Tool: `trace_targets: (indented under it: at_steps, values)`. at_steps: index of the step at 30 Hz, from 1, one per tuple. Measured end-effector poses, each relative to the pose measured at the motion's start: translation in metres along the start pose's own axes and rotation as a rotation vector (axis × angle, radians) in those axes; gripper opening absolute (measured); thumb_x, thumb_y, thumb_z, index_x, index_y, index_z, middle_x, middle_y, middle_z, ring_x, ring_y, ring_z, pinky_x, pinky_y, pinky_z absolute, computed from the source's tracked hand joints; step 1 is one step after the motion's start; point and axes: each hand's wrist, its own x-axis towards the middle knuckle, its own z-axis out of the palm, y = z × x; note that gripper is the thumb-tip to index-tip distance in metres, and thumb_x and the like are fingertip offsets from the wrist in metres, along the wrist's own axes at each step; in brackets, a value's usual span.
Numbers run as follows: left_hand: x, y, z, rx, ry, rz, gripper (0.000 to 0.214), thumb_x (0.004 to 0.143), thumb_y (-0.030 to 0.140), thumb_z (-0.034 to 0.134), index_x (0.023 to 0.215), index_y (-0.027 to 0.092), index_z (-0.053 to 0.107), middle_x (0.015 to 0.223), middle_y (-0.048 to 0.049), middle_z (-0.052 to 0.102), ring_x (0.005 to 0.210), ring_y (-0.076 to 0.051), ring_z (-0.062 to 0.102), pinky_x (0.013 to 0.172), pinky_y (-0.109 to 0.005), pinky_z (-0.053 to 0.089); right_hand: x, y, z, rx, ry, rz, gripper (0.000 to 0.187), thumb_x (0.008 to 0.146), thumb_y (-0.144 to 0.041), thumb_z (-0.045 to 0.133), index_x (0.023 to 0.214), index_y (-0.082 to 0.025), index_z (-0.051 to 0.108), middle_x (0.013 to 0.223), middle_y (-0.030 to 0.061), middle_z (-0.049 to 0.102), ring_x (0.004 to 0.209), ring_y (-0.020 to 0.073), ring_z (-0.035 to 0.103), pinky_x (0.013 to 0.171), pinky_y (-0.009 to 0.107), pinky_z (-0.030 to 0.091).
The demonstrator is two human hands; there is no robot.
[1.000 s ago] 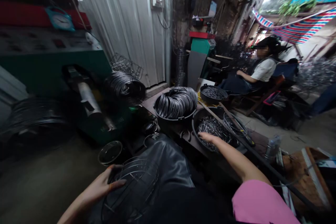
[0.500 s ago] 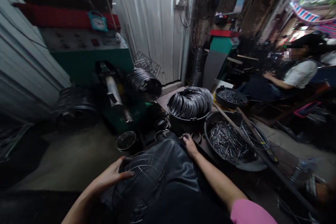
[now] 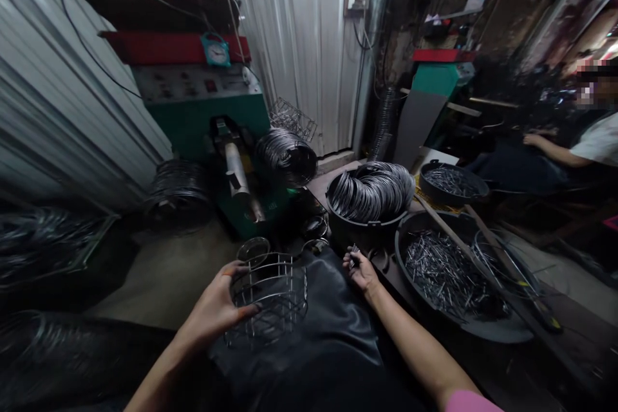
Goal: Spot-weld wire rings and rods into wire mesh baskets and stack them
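Observation:
My left hand grips the rim of a round wire basket that rests on the black leather apron over my lap. My right hand is curled around a few short metal pieces, just to the right of the basket and near the table's edge. Beyond it stands a black tub of wire rings. To its right a wide black pan holds many short metal pieces.
A green machine with a coil of wire stands ahead at the left, against corrugated metal walls. A second pan of pieces sits further back. Another person sits at the far right. More wire coils lie on the floor.
My right hand has drawn back from the pan of metal pieces to my lap, now closed on a few. The basket is lifted more upright. My view has swung left.

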Motion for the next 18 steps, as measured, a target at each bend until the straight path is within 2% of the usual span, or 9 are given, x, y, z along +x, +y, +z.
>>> trace_targets:
  at_steps: [4, 8, 10, 11, 14, 16, 18]
  values:
    - [0.02, -0.009, 0.006, 0.13, 0.163, 0.12, 0.062, 0.055, 0.037, 0.071, 0.106, 0.011, 0.052, 0.126, -0.0211, 0.046, 0.122, -0.036, 0.043, 0.104, -0.048, 0.036, 0.003, -0.005, 0.017, 0.04, -0.037, 0.02, 0.006, 0.072, -0.015, 0.056, 0.074, -0.02, 0.056, 0.059, -0.0019, 0.054, 0.052, 0.0103, 0.055, 0.049, 0.022, 0.049]
    - [0.042, -0.035, 0.024, 0.153, 0.279, 0.137, 0.06, 0.056, 0.041, 0.072, 0.105, 0.013, 0.052, 0.122, -0.0176, 0.049, 0.119, -0.036, 0.046, 0.1, -0.052, 0.04, 0.011, 0.0, 0.03, -0.026, -0.045, 0.005, 0.011, 0.066, -0.021, 0.063, 0.077, -0.019, 0.06, 0.057, -0.0038, 0.054, 0.043, 0.0079, 0.046, 0.039, 0.019, 0.039]
    - [0.05, -0.045, 0.032, 0.151, 0.334, 0.137, 0.06, 0.054, 0.04, 0.074, 0.104, 0.015, 0.053, 0.121, -0.0151, 0.05, 0.118, -0.036, 0.047, 0.099, -0.053, 0.042, 0.014, 0.01, 0.03, -0.209, -0.015, -0.119, 0.021, 0.064, -0.027, 0.066, 0.082, -0.018, 0.063, 0.06, -0.0036, 0.058, 0.042, 0.0074, 0.045, 0.039, 0.02, 0.037]
    - [0.053, -0.048, 0.035, 0.15, 0.354, 0.133, 0.06, 0.053, 0.039, 0.075, 0.104, 0.015, 0.053, 0.121, -0.0146, 0.05, 0.118, -0.035, 0.047, 0.099, -0.053, 0.042, 0.015, 0.016, 0.028, -0.344, -0.005, -0.218, 0.024, 0.063, -0.03, 0.068, 0.083, -0.018, 0.065, 0.064, -0.0021, 0.061, 0.046, 0.0088, 0.049, 0.043, 0.021, 0.041]
    - [0.061, -0.053, 0.039, 0.148, 0.37, 0.113, 0.062, 0.052, 0.034, 0.077, 0.106, 0.015, 0.053, 0.124, -0.0148, 0.048, 0.119, -0.034, 0.047, 0.101, -0.049, 0.041, 0.019, 0.032, 0.015, -0.783, -0.085, -0.482, 0.026, 0.063, -0.039, 0.067, 0.079, -0.018, 0.069, 0.078, 0.0046, 0.069, 0.072, 0.0186, 0.062, 0.066, 0.031, 0.05]
    - [0.065, -0.053, 0.039, 0.153, 0.372, 0.101, 0.063, 0.051, 0.032, 0.077, 0.106, 0.014, 0.053, 0.125, -0.015, 0.047, 0.119, -0.033, 0.046, 0.102, -0.047, 0.041, 0.021, 0.035, 0.01, -1.005, -0.184, -0.533, 0.025, 0.065, -0.041, 0.064, 0.075, -0.019, 0.069, 0.08, 0.0071, 0.071, 0.078, 0.0228, 0.064, 0.075, 0.036, 0.049]
    - [0.068, -0.052, 0.038, 0.175, 0.374, 0.098, 0.062, 0.052, 0.031, 0.078, 0.106, 0.015, 0.053, 0.125, -0.0147, 0.047, 0.119, -0.032, 0.046, 0.101, -0.047, 0.041, 0.018, 0.029, 0.019, -1.141, -0.272, -0.536, 0.024, 0.069, -0.04, 0.06, 0.076, -0.019, 0.069, 0.081, 0.0082, 0.071, 0.079, 0.0236, 0.065, 0.076, 0.037, 0.049]
